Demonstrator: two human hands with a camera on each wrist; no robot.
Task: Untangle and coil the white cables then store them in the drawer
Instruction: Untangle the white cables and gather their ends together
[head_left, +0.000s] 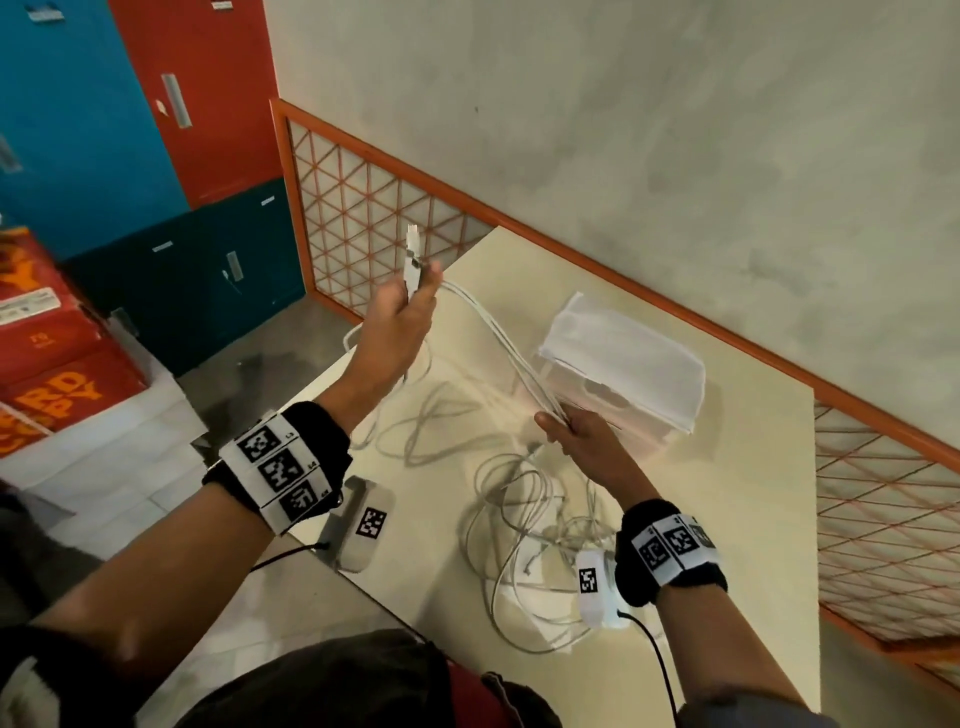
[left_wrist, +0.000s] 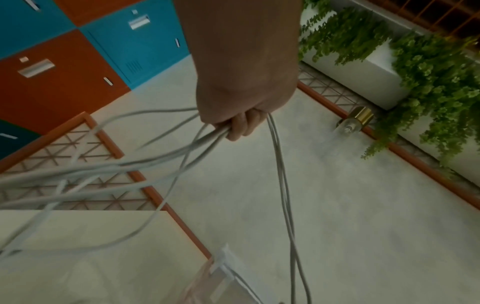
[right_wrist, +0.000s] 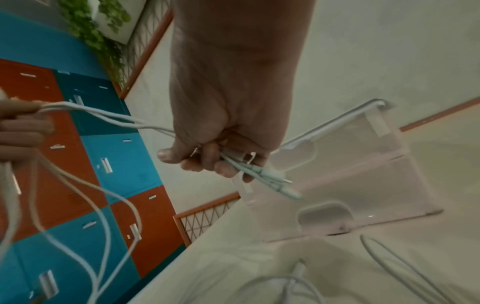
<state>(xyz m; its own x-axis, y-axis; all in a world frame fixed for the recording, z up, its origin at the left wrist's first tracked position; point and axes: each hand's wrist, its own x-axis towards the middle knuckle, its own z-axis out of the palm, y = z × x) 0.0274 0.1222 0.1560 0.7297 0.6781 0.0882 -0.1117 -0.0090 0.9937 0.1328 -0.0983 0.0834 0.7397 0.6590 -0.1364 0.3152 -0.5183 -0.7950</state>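
Note:
My left hand (head_left: 415, 291) is raised above the table's far left corner and grips a bundle of white cables (head_left: 493, 338), with their USB plugs (head_left: 412, 254) sticking up past my fingers. The strands run taut down to my right hand (head_left: 561, 423), which grips them in front of the translucent plastic drawer unit (head_left: 623, 374). In the right wrist view my right hand (right_wrist: 215, 164) holds several small connector ends (right_wrist: 272, 183) that poke out toward the drawer unit (right_wrist: 363, 174). The left hand (left_wrist: 239, 127) clutches several strands (left_wrist: 182, 152). A loose tangle of cables (head_left: 524, 525) lies on the table below.
The cream table (head_left: 727, 545) ends at an orange-framed lattice fence (head_left: 363, 218) and a grey wall. Blue and red lockers (head_left: 130, 104) and red cardboard boxes (head_left: 47, 353) stand to the left. Hanging green plants (left_wrist: 428, 72) show above the fence.

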